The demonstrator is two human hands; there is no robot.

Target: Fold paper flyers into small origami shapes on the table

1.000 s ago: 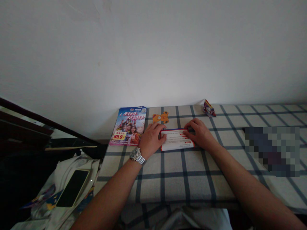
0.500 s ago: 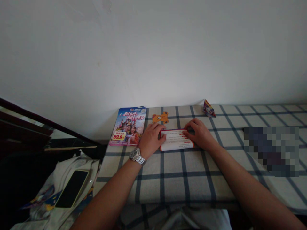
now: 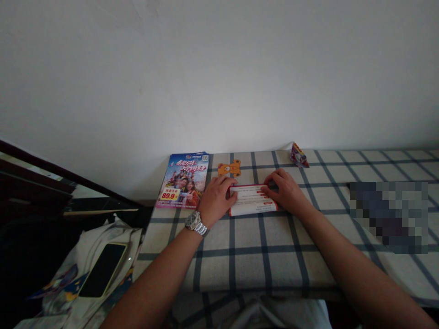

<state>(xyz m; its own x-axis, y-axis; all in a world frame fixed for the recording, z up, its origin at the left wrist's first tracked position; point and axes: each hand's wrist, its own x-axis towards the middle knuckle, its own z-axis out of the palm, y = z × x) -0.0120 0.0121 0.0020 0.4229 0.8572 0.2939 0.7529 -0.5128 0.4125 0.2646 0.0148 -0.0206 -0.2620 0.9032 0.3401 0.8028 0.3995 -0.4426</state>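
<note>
A folded white leaflet with red edges (image 3: 252, 200) lies flat on the checked tablecloth (image 3: 260, 237). My left hand (image 3: 216, 200), with a metal wristwatch, presses down on its left end, fingers curled onto the paper. My right hand (image 3: 286, 191) presses its right end, fingers bent over the far corner. Both hands pin the leaflet to the table.
A stack of colourful flyers (image 3: 183, 180) lies to the left by the wall, with an orange bear cut-out (image 3: 229, 168) beside it. A small folded paper shape (image 3: 299, 155) sits at the back. A dark phone (image 3: 103, 269) rests on cloth at lower left. A blurred patch covers the right.
The leaflet's far edge has been pressed flatter; a blue strip seen along its top a second ago no longer shows. Both hands stay almost in place.
</note>
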